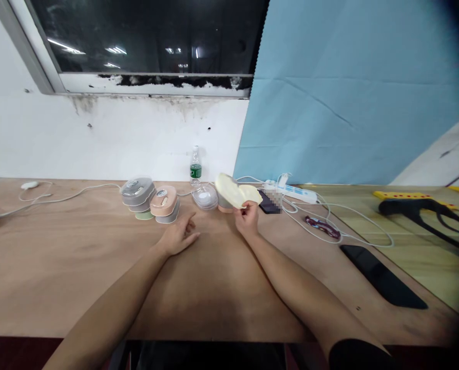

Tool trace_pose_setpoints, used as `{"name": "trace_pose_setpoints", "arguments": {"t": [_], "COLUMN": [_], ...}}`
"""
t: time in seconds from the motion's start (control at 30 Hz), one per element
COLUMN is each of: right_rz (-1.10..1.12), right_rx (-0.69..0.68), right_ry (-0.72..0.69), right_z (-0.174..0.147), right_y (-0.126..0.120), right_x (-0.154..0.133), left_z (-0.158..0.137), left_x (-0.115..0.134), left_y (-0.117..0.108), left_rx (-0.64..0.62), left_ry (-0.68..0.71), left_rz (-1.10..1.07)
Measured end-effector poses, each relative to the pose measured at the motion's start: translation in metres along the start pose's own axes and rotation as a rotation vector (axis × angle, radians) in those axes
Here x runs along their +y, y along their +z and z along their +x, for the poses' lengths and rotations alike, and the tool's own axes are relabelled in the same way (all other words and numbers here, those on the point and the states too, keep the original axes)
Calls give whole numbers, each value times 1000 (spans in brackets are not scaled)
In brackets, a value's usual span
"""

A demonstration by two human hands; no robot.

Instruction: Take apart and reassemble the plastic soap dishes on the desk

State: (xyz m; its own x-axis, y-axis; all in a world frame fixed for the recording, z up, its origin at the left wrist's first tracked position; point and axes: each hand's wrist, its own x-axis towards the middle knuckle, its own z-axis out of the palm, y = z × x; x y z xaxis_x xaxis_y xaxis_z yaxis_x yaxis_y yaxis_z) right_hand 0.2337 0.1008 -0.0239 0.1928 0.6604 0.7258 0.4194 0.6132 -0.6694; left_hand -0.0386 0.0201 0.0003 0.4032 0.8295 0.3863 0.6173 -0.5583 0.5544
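Note:
My right hand (247, 218) pinches the lower edge of a pale yellow two-lobed piece (230, 190), thin and slightly tilted, above the table. Partly hidden behind that piece is a grey and peach container (225, 205). My left hand (179, 235) holds nothing; its thumb is stretched out and its fingers are loosely bent, apart from the thumb. Just beyond it stand a stack with a peach top container (164, 201) and another with a grey one (137, 190), both with clear covers. Between my hands, farther back, lies a clear rounded plastic lid or box (205, 197).
A water bottle (195, 165) stands against the wall. To the right are a power strip (297, 193), loose white cables, a dark phone-like object (270, 202), a maroon patterned item (322, 227) and a black phone (383, 276). A black strap-like object (418, 208) lies far right.

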Motion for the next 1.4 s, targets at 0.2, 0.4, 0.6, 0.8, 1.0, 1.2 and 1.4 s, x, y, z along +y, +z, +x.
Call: {"name": "trace_pose_setpoints", "arguments": {"t": [0.2,0.4,0.6,0.8,1.0,1.2,1.4], "right_rz": [-82,-173,-179,-308,-240,-243,-217], "right_rx": [-276,-304,-605,-586,-201,-123,-174], "right_ry": [-224,-115,-4,6,46,74,61], "right_z": [-19,-12,-6,-8,1,21,24], "right_y": [11,3,9,16,6,1,3], "right_x": [-25,-32,-27,-27,-28,-9,-1], "left_z": [-1,1,2,4,4,5,5], "left_x": [0,7,6,2,6,7,6], "left_y": [-3,-9,-7,-6,-7,-8,-9], "left_rx": [144,199,126,-112,-111,-119,-123], "left_ry": [35,-39,-207,-191,-202,-208,-187], "left_rz": [-66,97,108,257,244,236,248]}}
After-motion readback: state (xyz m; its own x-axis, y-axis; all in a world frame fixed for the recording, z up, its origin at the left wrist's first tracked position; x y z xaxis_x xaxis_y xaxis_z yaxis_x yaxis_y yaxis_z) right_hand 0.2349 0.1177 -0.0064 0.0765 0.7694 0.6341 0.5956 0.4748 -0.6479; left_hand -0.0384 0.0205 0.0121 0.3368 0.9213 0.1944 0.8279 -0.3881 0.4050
